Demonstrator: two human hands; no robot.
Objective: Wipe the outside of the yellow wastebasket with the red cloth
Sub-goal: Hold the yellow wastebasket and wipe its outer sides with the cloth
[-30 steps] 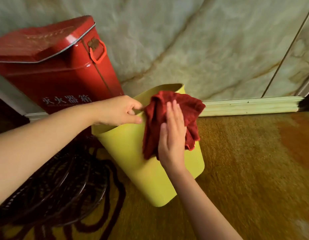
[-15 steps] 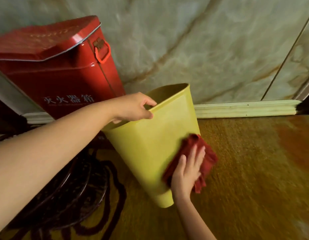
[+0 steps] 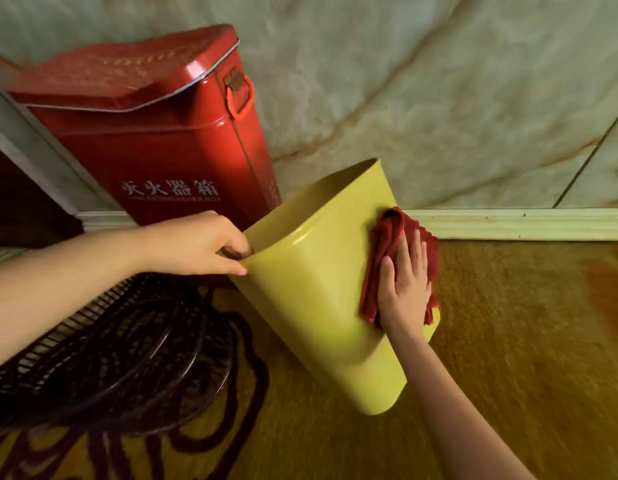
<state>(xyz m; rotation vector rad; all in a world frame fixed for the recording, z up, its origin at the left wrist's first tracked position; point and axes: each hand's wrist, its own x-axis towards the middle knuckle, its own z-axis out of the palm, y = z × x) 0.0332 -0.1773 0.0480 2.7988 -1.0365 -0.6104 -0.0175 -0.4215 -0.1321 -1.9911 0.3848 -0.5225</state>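
Note:
The yellow wastebasket (image 3: pixel 314 292) is tilted, its open mouth facing up and left and its base low toward me. My left hand (image 3: pixel 200 245) pinches the near left rim. My right hand (image 3: pixel 404 289) lies flat on the red cloth (image 3: pixel 387 247), pressing it against the basket's right outer wall at mid height. The cloth is bunched, and part of it is hidden under my palm.
A red metal fire extinguisher box (image 3: pixel 155 133) stands behind the basket on the left against the marble wall (image 3: pixel 439 81). A dark wire fan grille and cord (image 3: pixel 127 351) lie on the patterned yellow carpet (image 3: pixel 525 341) at lower left. A pale baseboard (image 3: pixel 515 225) runs along the wall.
My right hand swept the cloth down from the rim to near the base, then back up to mid height on the right wall. The basket has tipped further and my left hand's grip shifted along the rim.

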